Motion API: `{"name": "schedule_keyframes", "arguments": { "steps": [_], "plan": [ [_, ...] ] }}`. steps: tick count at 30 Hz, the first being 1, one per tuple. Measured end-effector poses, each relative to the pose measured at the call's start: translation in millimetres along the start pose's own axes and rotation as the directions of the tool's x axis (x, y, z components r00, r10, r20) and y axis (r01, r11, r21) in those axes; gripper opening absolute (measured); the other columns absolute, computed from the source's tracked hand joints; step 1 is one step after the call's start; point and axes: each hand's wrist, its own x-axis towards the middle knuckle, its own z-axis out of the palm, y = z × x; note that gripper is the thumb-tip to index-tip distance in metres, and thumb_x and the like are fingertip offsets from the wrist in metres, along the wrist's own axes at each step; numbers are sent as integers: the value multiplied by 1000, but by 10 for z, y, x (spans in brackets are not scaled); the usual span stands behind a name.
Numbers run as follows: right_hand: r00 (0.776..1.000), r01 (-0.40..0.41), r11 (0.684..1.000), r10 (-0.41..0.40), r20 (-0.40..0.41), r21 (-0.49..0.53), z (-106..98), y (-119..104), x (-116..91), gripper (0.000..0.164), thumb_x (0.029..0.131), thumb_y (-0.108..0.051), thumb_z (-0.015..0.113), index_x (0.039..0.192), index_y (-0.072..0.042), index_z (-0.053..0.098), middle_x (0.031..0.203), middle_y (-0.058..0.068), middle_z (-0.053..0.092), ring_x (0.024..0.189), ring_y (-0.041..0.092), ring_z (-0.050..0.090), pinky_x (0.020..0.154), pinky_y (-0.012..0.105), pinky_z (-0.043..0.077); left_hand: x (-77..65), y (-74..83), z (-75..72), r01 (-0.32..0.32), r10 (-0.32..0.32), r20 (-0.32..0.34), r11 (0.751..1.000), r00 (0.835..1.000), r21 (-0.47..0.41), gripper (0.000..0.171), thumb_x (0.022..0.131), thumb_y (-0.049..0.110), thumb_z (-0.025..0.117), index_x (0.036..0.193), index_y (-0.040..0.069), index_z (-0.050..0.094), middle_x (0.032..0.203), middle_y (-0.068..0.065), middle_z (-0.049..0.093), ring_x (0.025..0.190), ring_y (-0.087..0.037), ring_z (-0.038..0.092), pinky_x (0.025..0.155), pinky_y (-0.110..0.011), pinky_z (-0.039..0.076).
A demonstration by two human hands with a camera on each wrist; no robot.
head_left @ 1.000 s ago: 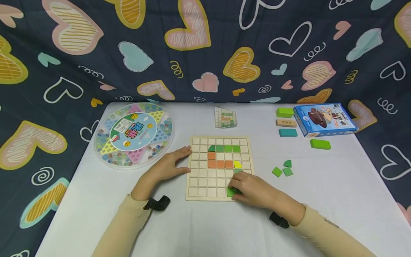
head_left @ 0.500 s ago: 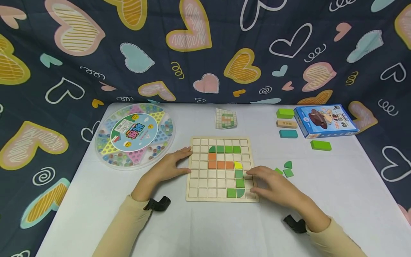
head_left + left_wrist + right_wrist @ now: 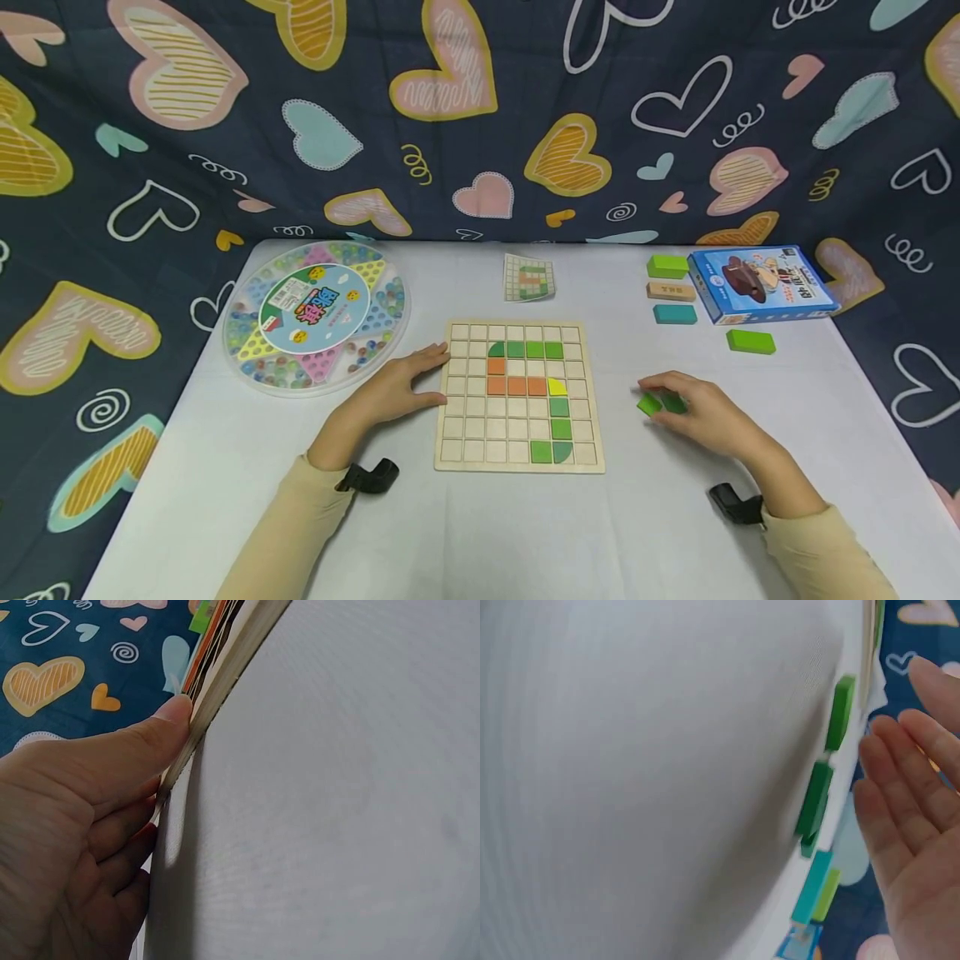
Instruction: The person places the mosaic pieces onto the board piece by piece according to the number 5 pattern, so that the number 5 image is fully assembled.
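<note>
A square wooden grid board (image 3: 462, 429) lies mid-table. Green tiles (image 3: 535, 349), orange tiles (image 3: 517, 386), a yellow tile (image 3: 557, 387) and more green tiles (image 3: 560, 429) form a bent path in its cells. My left hand (image 3: 393, 385) rests at the board's left edge, thumb and fingertips touching it; in the left wrist view the thumb (image 3: 161, 731) lies against that edge. My right hand (image 3: 705, 410) hovers over loose green tiles (image 3: 648, 405) right of the board, partly covering them. The right wrist view shows its fingers (image 3: 904, 772) extended, apart from the tiles.
A printed pattern card (image 3: 529, 278) lies behind the board. At the left stands a round marble game board (image 3: 315, 379). Back right are a blue box (image 3: 765, 283), green blocks (image 3: 751, 342), a teal block (image 3: 675, 314) and a wooden block (image 3: 671, 292).
My right hand has let go of the green tile at the board's lower right and moved right, over the loose tiles. The left hand has stayed at the board's edge.
</note>
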Motion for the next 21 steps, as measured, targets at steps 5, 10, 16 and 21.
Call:
{"name": "schedule_keyframes", "arguments": {
  "steps": [5,10,16,21],
  "plan": [
    [998,-27,1000,27,54,3,-13,69,15,38,83,-7,70,121,-9,63,122,10,63,113,29,57,94,51,48,-3,13,-4,8,-8,4,1000,1000,2,70,82,34,73,139,5,47,151,-5,35,141,-24,30,115,-41,29],
    [997,-19,1000,20,70,-14,-8,91,56,36,83,-2,68,118,-10,65,120,8,62,112,27,57,94,50,48,-2,22,-7,11,-11,6,1000,1000,5,69,82,34,73,139,5,47,152,-5,35,142,-24,30,115,-41,29],
    [999,4,999,-2,39,-49,13,115,88,28,81,-1,71,107,-11,69,111,4,64,104,23,59,90,47,51,3,22,-8,6,-6,2,1000,1000,7,69,82,34,73,139,5,47,152,-6,35,141,-25,30,115,-42,29],
    [1000,3,999,-3,-7,-42,22,78,68,24,81,-10,74,103,-13,69,104,1,66,96,18,61,85,42,54,-5,24,-4,9,-9,1,1000,1000,10,69,82,34,73,139,5,48,151,-5,36,141,-25,31,115,-41,29]
  ]
}}
